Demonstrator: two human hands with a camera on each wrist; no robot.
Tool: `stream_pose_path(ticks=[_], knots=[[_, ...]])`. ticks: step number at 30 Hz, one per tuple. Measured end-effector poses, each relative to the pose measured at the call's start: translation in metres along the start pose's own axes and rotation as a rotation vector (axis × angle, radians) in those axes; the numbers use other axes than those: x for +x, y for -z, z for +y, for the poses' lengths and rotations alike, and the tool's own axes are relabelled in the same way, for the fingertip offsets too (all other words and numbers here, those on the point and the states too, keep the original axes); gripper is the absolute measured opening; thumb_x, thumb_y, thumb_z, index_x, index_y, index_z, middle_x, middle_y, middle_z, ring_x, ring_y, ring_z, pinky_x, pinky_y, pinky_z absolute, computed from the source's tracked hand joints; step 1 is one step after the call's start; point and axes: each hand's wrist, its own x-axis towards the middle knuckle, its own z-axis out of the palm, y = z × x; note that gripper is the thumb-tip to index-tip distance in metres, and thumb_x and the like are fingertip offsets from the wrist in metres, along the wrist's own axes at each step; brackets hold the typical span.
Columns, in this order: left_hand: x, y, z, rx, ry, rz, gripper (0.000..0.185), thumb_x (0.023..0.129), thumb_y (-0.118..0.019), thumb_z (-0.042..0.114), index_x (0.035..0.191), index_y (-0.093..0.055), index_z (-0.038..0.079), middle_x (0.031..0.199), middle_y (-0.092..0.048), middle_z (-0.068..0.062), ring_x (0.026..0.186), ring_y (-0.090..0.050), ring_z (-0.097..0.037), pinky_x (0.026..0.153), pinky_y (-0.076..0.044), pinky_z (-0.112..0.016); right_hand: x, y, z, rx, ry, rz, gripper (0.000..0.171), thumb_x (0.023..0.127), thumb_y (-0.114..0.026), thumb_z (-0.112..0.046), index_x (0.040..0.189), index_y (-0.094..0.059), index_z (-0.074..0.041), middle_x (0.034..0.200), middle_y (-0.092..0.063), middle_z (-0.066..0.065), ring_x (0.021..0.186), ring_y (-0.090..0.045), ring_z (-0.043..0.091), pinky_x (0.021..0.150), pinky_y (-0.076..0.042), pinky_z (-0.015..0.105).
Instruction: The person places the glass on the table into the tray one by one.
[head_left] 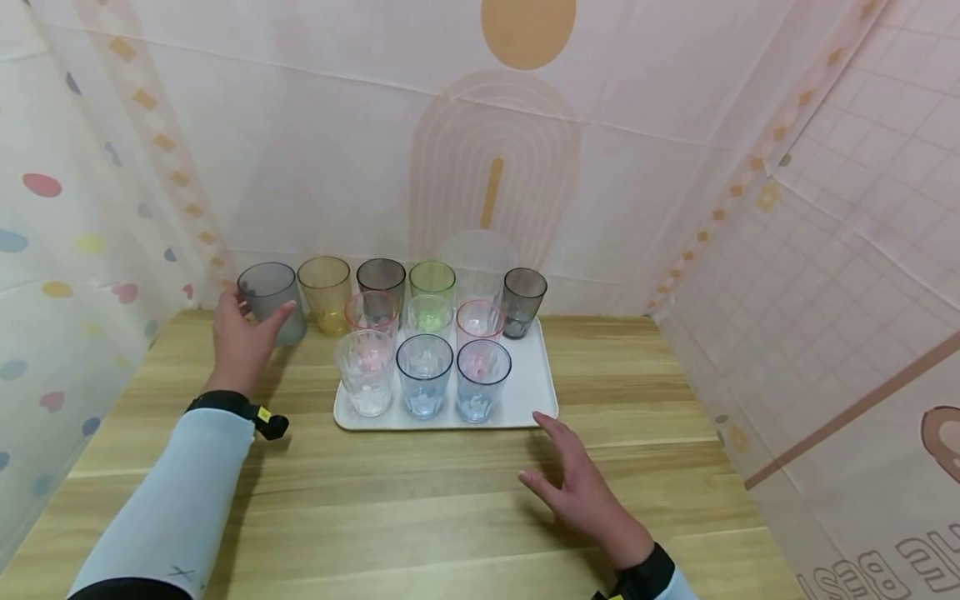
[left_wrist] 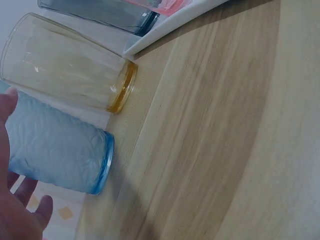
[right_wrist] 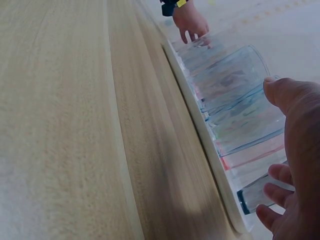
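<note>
At the left rear of the table, a tall blue-grey tinted glass point(head_left: 279, 302) stands upright. My left hand point(head_left: 242, 337) holds it, thumb across the front and fingers round the far left side. Seen from the left wrist, this textured glass point(left_wrist: 60, 145) has a blue base that meets the wood. An amber glass point(head_left: 327, 292) stands close on its right, outside the tray. Over the front right corner of a white tray point(head_left: 531, 392) my right hand point(head_left: 581, 487) hovers, fingers spread and holding nothing. Two light blue glasses point(head_left: 424, 383) are the nearest glasses to it along the tray's front.
Several glasses crowd the tray: a clear one point(head_left: 369, 379) at front left, pink-rimmed ones point(head_left: 481, 319) in the middle, a green one point(head_left: 432, 279) and dark grey ones point(head_left: 522, 304) behind. A patterned cloth point(head_left: 337, 150) hangs right behind the table's rear edge.
</note>
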Motion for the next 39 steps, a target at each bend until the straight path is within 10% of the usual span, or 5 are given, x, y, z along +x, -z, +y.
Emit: stream_pose_path(ticks=[13,19,26,30,39], knots=[[-0.06,0.024,0.022,0.054,0.02,0.033,0.098,0.095,-0.084,0.057,0.167,-0.036,0.01,0.168,-0.042,-0.013,0.151,-0.046,-0.036,0.117,-0.052,-0.038,-0.002,0.0,-0.001,0.005,0.01,0.019,0.084,0.103,-0.083,-0.032,0.172,-0.037,-0.016,0.173,-0.042,0.005,0.161,-0.038,0.032,0.127,-0.033,0.064],[-0.108,0.047,0.03,0.134,-0.1,-0.11,0.084,0.096,-0.09,0.039,0.155,-0.044,0.001,0.151,-0.052,-0.015,0.128,-0.057,-0.022,0.086,-0.053,-0.006,-0.003,0.001,-0.004,0.018,0.052,0.032,0.086,0.102,-0.084,-0.029,0.173,-0.037,-0.018,0.174,-0.042,0.005,0.161,-0.038,0.032,0.127,-0.033,0.064],[-0.156,0.061,0.042,0.187,-0.237,-0.3,0.08,0.093,-0.094,0.028,0.151,-0.047,-0.002,0.146,-0.06,-0.026,0.13,-0.064,-0.022,0.086,-0.047,-0.001,-0.005,0.0,-0.008,0.041,0.043,0.02,0.088,0.101,-0.085,-0.032,0.173,-0.036,-0.024,0.174,-0.041,0.001,0.161,-0.037,0.031,0.127,-0.034,0.064],[-0.184,0.048,0.055,0.143,-0.372,-0.375,0.076,0.085,-0.1,0.016,0.144,-0.055,0.001,0.136,-0.069,-0.02,0.114,-0.062,0.006,0.09,-0.051,-0.006,-0.003,-0.002,-0.014,0.079,0.043,-0.006,0.09,0.099,-0.087,-0.031,0.173,-0.035,-0.026,0.174,-0.041,-0.001,0.161,-0.037,0.028,0.126,-0.037,0.062],[-0.239,-0.018,0.099,0.115,-0.398,-0.57,0.077,0.079,-0.104,0.036,0.139,-0.059,0.018,0.134,-0.069,-0.001,0.109,-0.073,-0.021,0.091,-0.065,-0.04,0.007,-0.023,-0.031,0.148,0.2,-0.068,0.096,0.096,-0.091,-0.021,0.173,-0.034,-0.025,0.172,-0.043,0.003,0.157,-0.044,0.03,0.125,-0.043,0.051]])
